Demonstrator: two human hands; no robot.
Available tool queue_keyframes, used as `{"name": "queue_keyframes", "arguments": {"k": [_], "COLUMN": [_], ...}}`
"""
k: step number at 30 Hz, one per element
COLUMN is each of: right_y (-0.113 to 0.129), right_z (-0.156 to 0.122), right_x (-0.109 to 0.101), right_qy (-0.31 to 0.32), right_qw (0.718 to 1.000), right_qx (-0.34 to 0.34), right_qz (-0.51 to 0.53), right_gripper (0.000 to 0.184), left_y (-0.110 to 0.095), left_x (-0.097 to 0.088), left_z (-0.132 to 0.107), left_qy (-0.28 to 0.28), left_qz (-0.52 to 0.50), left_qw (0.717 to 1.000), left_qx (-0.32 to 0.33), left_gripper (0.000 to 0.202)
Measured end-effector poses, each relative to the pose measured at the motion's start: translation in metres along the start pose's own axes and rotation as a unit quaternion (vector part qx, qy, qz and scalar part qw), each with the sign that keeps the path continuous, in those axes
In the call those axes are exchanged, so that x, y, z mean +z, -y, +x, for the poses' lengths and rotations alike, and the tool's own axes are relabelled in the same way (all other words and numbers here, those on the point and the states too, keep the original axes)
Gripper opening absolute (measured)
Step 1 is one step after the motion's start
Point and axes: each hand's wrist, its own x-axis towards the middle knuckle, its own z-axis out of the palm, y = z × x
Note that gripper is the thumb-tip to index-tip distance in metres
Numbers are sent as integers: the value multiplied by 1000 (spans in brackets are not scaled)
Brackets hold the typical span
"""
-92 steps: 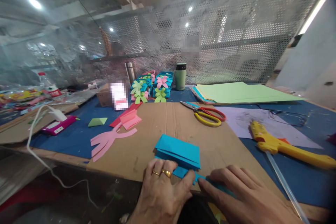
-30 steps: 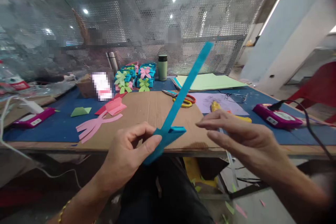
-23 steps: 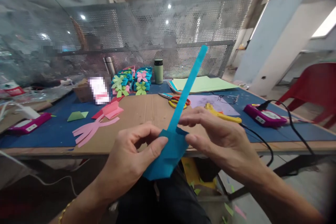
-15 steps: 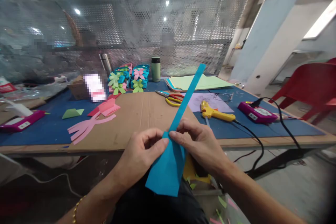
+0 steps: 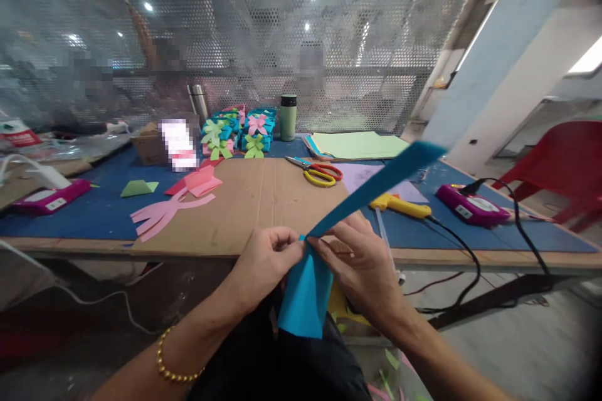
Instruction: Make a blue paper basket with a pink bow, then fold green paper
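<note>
Both hands pinch a piece of blue paper (image 5: 305,297) in front of the table's edge, above my lap. My left hand (image 5: 270,263) grips its narrow neck between thumb and forefinger. Right beside it, my right hand (image 5: 360,260) is closed on the same neck, where a long blue strip (image 5: 376,185) slants up to the right. Below the fingers the wider part hangs down and flares out. Past the hands, scissors (image 5: 320,174) with red and yellow handles lie on a cardboard sheet (image 5: 249,200).
A yellow glue gun (image 5: 402,205) and a purple power strip (image 5: 470,205) with cords lie at right. Pink paper cut-outs (image 5: 164,216), a green scrap (image 5: 140,188) and a phone (image 5: 179,145) are at left. Behind stand paper-flower pieces (image 5: 239,131), a green bottle (image 5: 288,118) and stacked paper sheets (image 5: 357,145).
The blue strip has swung down to the right and now shows as a broader, folded band. My hands stay close together on the neck. The view has shifted slightly.
</note>
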Motion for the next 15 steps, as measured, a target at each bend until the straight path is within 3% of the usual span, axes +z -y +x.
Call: {"name": "queue_keyframes", "arguments": {"k": [5, 15], "right_y": [0, 13], "right_z": [-6, -16], "right_x": [2, -1], "right_qy": [6, 33], "right_qw": [991, 965], "right_qx": [-93, -168], "right_qz": [-101, -201], "right_gripper": [10, 24], "left_y": [1, -1], "left_x": [-2, -7], "left_z": [2, 2], "left_qy": [-9, 15], "left_qz": [-13, -4], "left_qw": [1000, 1000], "left_qx": [-12, -1], "left_gripper": [27, 29]}}
